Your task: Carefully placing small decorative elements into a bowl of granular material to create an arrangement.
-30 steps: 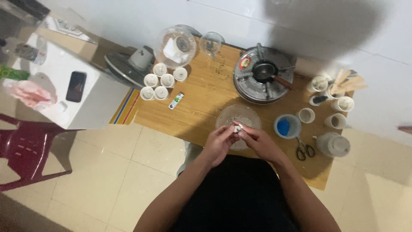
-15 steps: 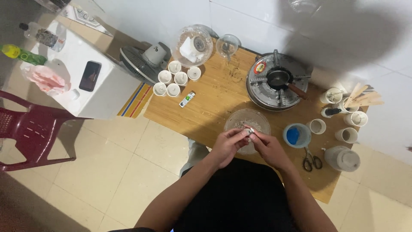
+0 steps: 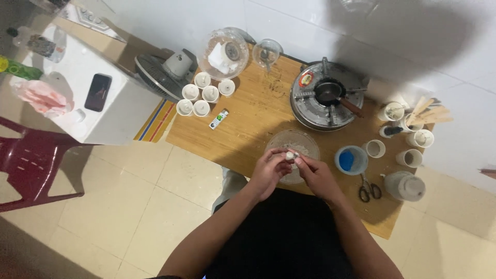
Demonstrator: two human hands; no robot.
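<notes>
1. Hands meet over a clear glass bowl point(image 3: 294, 142) near the front edge of the wooden worktop point(image 3: 248, 119); the left hand point(image 3: 269, 173) and the right hand point(image 3: 315, 176) are pressed together, fingertips pinching a small white lump point(image 3: 291, 154) between them, just above the bowl's near rim.
2. Whitish flaky material lies inside the glass bowl; what it is cannot be told.
3. Right of the bowl, just beside it, stands a small container with blue contents point(image 3: 351, 160), and beyond that a white cup point(image 3: 374, 149).
4. Scissors point(image 3: 369, 188) lie on the worktop right of the bowl and nearer the person, next to a pale lidded jar point(image 3: 404, 186).
5. Behind the bowl, toward the wall, sits a round gas stove point(image 3: 325, 101) with a small dark pot point(image 3: 330, 94) on top.
6. Further right of the stove, several white cups and a bundle of wooden sticks point(image 3: 426, 111) are gathered.
7. Left of the bowl, well apart, lies a small tube point(image 3: 218, 119); past it a cluster of six small white cups point(image 3: 202, 95).
8. Behind that cluster stand a large glass bowl point(image 3: 223, 47) holding something white and a smaller glass bowl point(image 3: 267, 53).
9. Off the worktop's left end, on the floor, a fan point(image 3: 164, 72) rests beside a white cabinet carrying a dark phone point(image 3: 97, 92); a red plastic chair point(image 3: 31, 163) stands further left.
</notes>
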